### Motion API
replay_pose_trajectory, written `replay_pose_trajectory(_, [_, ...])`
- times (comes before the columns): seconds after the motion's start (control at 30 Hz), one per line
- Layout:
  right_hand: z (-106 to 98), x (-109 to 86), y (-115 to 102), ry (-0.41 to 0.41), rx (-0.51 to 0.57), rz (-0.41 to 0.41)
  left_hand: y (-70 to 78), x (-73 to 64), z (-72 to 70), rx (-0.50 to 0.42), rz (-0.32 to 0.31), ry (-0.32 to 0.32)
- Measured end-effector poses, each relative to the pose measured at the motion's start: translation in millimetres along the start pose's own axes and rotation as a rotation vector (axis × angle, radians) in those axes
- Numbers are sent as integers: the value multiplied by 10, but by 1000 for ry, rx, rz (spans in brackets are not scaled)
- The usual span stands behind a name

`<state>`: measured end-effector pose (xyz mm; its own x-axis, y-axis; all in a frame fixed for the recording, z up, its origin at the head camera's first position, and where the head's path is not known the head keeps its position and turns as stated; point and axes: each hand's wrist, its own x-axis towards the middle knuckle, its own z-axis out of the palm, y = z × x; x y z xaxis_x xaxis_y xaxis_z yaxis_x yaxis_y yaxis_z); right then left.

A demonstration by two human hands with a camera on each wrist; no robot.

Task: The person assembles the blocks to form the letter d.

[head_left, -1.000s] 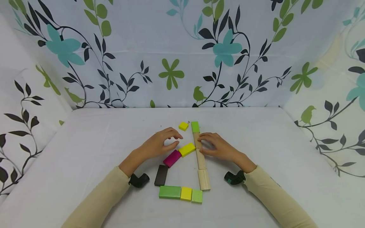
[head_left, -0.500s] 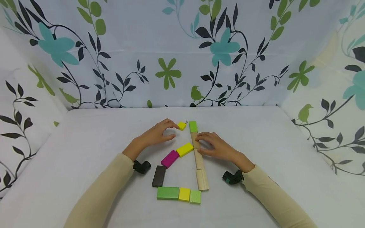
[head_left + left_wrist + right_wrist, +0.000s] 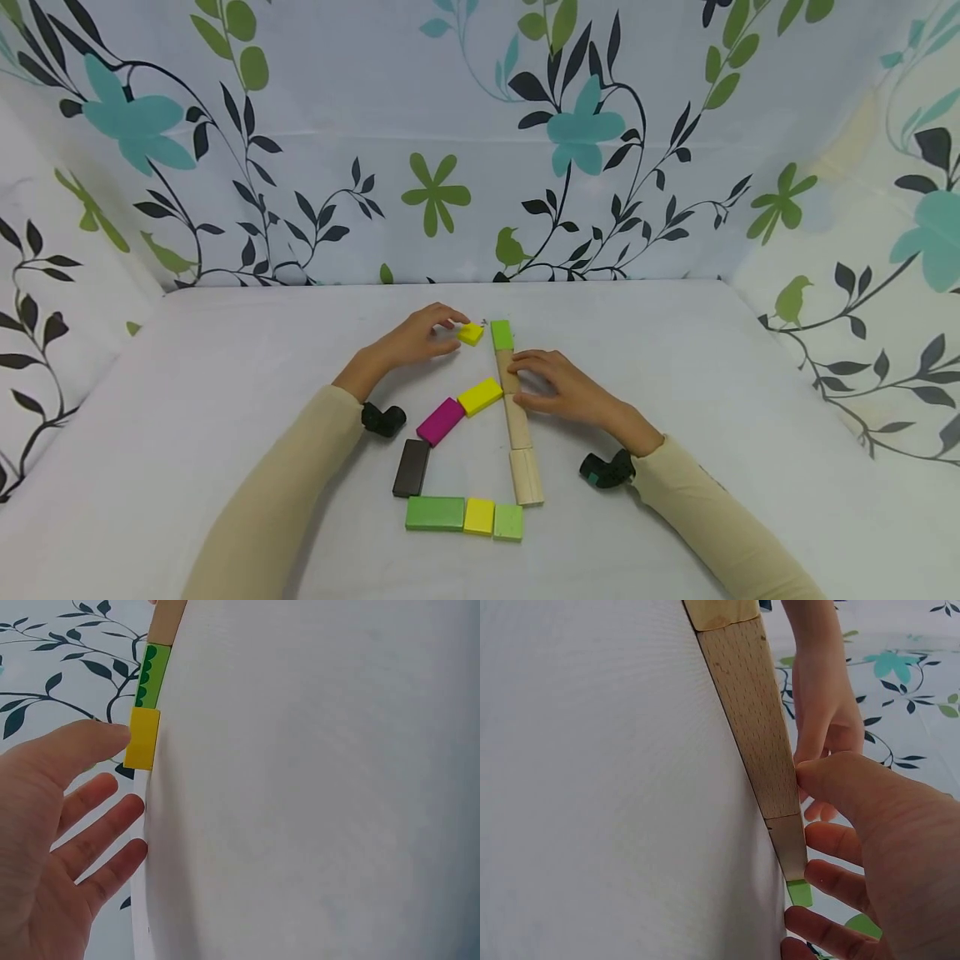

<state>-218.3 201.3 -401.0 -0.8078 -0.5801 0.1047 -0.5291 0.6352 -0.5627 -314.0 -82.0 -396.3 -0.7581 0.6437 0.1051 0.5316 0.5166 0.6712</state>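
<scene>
In the head view my left hand (image 3: 412,337) is at a small yellow block (image 3: 471,334), a fingertip against its far side and the thumb near its close side. In the left wrist view the thumb overlaps this block's edge (image 3: 142,739) and the other fingers are spread. My right hand (image 3: 566,387) lies along the right side of a line of plain wooden blocks (image 3: 518,423), thumb and fingertips touching them. In the right wrist view the thumb meets the side of one wooden block (image 3: 750,720). A small green block (image 3: 502,335) ends the line at the far end.
A longer yellow block (image 3: 480,397), a magenta block (image 3: 441,422) and a dark brown block (image 3: 412,468) slant down leftward from the line. Nearest me lie a long green block (image 3: 435,513), a yellow square (image 3: 478,517) and a light green square (image 3: 507,522). Patterned cloth (image 3: 337,125) hangs behind.
My left hand has moved away from me, from beside the longer yellow block to the small yellow block. The right hand stays on the wooden line. The view has shifted slightly.
</scene>
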Motion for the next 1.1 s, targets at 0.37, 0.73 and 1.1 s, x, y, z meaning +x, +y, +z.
replay_pose_trajectory(0.37, [18,8,4,-6,-8,7,-23,132,61,35,93,-75])
replay_pose_trajectory(0.73, [37,3,16,-1,-10,0,11,99,64,113,59,-39])
replay_pose_trajectory(1.1, [29,-4,3,1,-17,14,33,15,44,81,25,-14])
